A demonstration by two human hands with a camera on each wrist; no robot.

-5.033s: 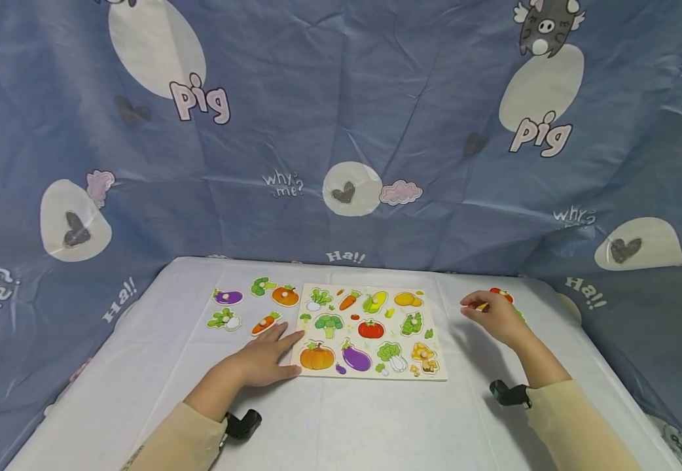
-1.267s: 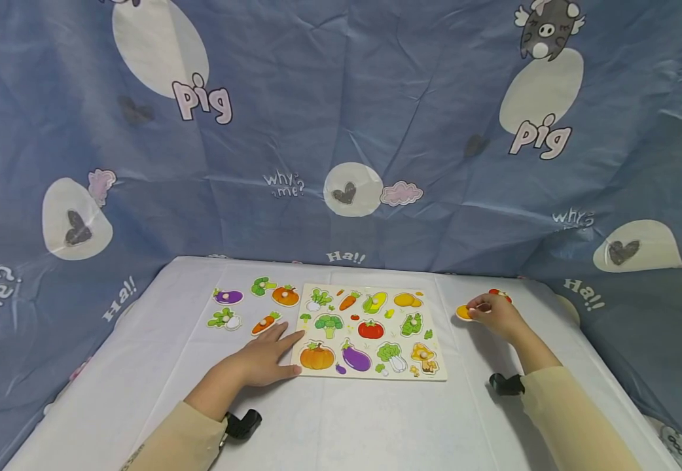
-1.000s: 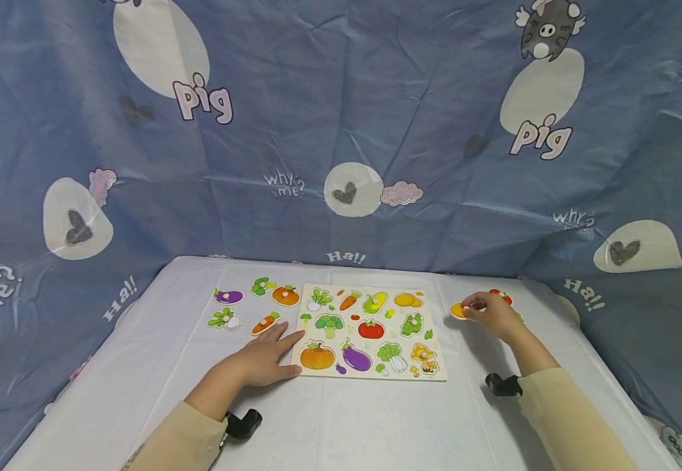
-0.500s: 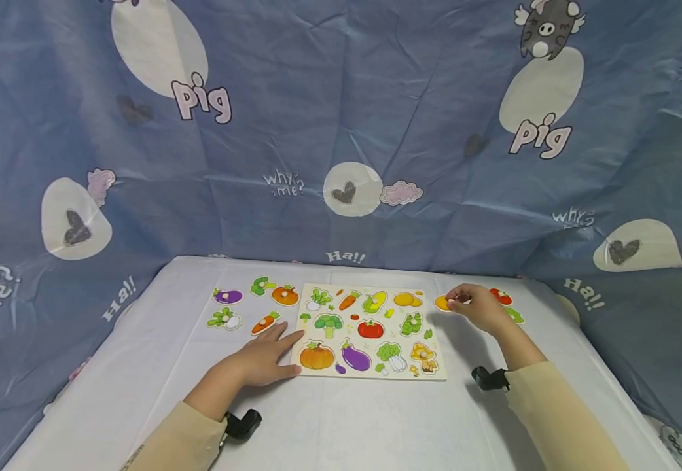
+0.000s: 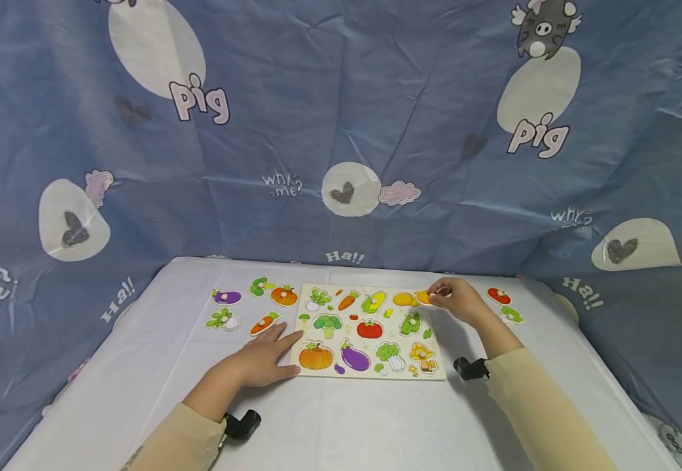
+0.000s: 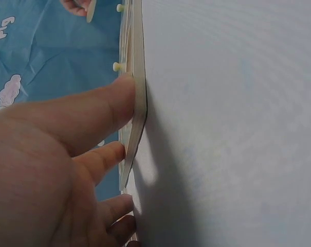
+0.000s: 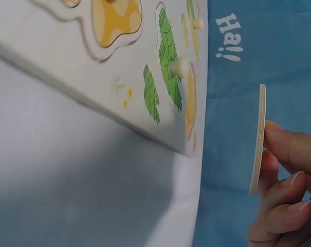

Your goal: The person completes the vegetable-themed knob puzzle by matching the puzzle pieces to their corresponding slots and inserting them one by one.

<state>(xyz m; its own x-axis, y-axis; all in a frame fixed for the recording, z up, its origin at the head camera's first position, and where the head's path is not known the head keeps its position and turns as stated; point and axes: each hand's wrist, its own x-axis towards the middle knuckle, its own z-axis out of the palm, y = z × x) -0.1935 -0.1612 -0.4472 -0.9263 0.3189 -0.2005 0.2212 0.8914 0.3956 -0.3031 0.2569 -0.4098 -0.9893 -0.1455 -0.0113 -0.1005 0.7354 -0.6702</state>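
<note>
My left hand rests at the left edge of a white vegetable puzzle board, fingers spread out. In the left wrist view the thumb lies against the board's edge. My right hand pinches an orange-yellow puzzle piece near the board's upper right corner, beside the printed yellow ovals. The right wrist view shows this piece edge-on, raised off the board; its knob is hidden by the fingers. Knobbed mushroom and green asparagus pieces sit in the board.
Left of the board lie eggplant, broccoli, pumpkin, radish and carrot pieces. Tomato and leafy green pieces lie at the right. A blue printed cloth hangs behind the white table.
My right hand has carried the orange-yellow piece leftward from beside the tomato piece to the board's upper right corner, uncovering the leafy green piece. The left hand stays in place.
</note>
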